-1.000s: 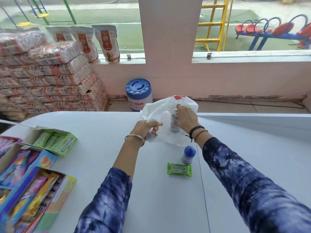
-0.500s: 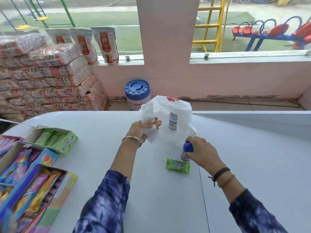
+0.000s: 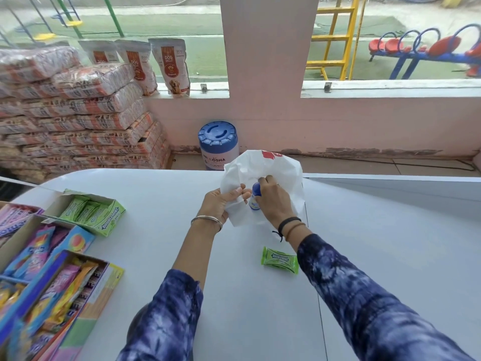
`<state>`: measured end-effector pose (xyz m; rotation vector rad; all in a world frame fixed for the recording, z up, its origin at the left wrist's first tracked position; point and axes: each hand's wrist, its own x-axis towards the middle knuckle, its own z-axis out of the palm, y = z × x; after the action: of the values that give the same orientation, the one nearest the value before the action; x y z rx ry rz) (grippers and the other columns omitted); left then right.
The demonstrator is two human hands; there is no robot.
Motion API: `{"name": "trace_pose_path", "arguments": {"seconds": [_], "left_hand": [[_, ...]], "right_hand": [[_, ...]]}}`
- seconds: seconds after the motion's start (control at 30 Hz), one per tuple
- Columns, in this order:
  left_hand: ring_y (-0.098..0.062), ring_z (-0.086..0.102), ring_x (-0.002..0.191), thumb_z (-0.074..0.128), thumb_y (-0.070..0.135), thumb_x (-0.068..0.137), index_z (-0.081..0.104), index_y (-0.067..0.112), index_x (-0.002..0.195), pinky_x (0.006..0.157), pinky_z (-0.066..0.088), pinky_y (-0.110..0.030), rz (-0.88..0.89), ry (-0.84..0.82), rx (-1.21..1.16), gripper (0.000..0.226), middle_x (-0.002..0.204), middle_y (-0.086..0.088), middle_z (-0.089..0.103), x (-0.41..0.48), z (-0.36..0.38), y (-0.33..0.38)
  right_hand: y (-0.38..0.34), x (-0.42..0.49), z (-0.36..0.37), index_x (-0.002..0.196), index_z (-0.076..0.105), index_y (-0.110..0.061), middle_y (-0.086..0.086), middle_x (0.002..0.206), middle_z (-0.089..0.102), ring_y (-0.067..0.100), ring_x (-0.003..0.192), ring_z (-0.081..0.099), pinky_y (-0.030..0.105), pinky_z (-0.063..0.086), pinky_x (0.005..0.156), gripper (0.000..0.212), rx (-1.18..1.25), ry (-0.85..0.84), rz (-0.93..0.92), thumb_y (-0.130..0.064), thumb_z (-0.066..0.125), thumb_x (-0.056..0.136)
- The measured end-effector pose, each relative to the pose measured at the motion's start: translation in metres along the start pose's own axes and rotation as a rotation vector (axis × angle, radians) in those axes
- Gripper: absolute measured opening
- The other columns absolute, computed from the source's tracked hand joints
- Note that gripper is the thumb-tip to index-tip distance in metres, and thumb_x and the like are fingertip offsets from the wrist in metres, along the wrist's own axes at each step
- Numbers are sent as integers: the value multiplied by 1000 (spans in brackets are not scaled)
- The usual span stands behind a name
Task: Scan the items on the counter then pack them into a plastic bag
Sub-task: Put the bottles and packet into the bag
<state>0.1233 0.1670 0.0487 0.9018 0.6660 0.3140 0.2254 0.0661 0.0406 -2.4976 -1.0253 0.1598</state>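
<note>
A white plastic bag [image 3: 276,168] stands upright on the grey counter [image 3: 260,295], its mouth facing me. My left hand [image 3: 221,201] pinches the bag's left rim and holds it open. My right hand [image 3: 273,201] grips a small bottle with a blue cap [image 3: 255,198] at the bag's mouth, between the two hands. A green Doublemint gum pack [image 3: 279,260] lies flat on the counter just below my right wrist. What is inside the bag is hidden.
An open green Doublemint carton [image 3: 91,212] and colourful candy display boxes [image 3: 46,277] fill the counter's left side. Beyond the counter stand a blue-lidded tub [image 3: 218,142] on the floor and stacked sacks [image 3: 78,121] at the left.
My right hand put one bottle into the bag, came down to the blue-capped bottle on the counter, took it and lifted it to the bag's mouth. The left hand kept its hold.
</note>
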Motion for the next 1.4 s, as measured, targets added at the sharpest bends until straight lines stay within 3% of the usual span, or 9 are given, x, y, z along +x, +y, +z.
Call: {"name": "trace_pose_path", "arguments": {"seconds": [0.13, 0.27, 0.57, 0.67, 0.87, 1.1, 1.2, 1.3, 1.4], "left_hand": [[-17, 73, 67, 66, 1, 80, 70, 6, 84, 58, 59, -24, 25, 8, 26, 7, 71, -4, 78, 0, -4, -2], [-16, 73, 68, 67, 5, 80, 71, 9, 84, 57, 58, -24, 56, 19, 72, 6, 72, -3, 78, -2, -5, -4], [-14, 72, 63, 64, 3, 82, 70, 7, 83, 54, 58, -24, 65, 53, 79, 7, 66, -1, 77, -12, 2, -13], [-13, 72, 63, 65, 5, 82, 70, 9, 83, 52, 58, -22, 65, 59, 103, 6, 66, 1, 77, -16, 4, -14], [-12, 72, 63, 65, 7, 82, 69, 9, 86, 52, 57, -22, 85, 45, 126, 6, 66, 0, 77, -19, 5, -15], [-14, 72, 62, 65, 6, 82, 69, 7, 84, 54, 58, -23, 84, 4, 129, 5, 66, -2, 77, -21, 9, -13], [-14, 72, 62, 64, 6, 83, 69, 6, 87, 53, 57, -22, 81, -13, 128, 6, 65, -2, 77, -22, 12, -12], [-14, 72, 62, 64, 5, 83, 69, 6, 85, 54, 57, -21, 78, -18, 137, 6, 66, -2, 77, -22, 14, -12], [-14, 72, 63, 64, 6, 83, 69, 6, 86, 55, 58, -21, 77, -20, 138, 6, 67, -2, 77, -22, 14, -11]], "right_hand": [[-1, -4, -5, 116, 50, -2, 19, 116, 54, 38, 101, 57, 43, 51, 77, 30, 40, 35, -63, -4, 55, 86], [8, -58, -13, 96, 57, -10, 12, 96, 64, 32, 78, 61, 33, 44, 52, 18, 19, 226, -192, -22, 63, 84], [60, -141, 27, 113, 52, -12, 9, 118, 53, 28, 109, 51, 36, 44, 79, 41, -280, -334, 154, -39, 62, 84], [57, -143, 17, 91, 59, -16, 5, 96, 61, 26, 87, 58, 29, 39, 63, 33, 0, -385, 297, -43, 70, 75], [29, -106, -16, 53, 53, -9, -3, 40, 46, 12, 36, 41, 18, 32, 36, 35, 910, -95, 407, -21, 72, 79], [14, -39, 12, 95, 62, 6, 14, 75, 63, 15, 44, 64, 19, 55, 42, 12, 1211, 41, 805, 7, 57, 83], [18, -35, 22, 101, 61, 11, 22, 97, 67, 32, 78, 70, 37, 60, 75, 20, 1162, 25, 752, 8, 48, 86], [21, -48, 22, 95, 67, -3, 10, 87, 69, 20, 57, 65, 28, 57, 55, 20, 810, -37, 509, -10, 49, 89], [36, -57, 17, 92, 60, -17, 5, 92, 60, 25, 79, 55, 30, 43, 60, 17, 228, 316, 390, -30, 63, 81]]}}
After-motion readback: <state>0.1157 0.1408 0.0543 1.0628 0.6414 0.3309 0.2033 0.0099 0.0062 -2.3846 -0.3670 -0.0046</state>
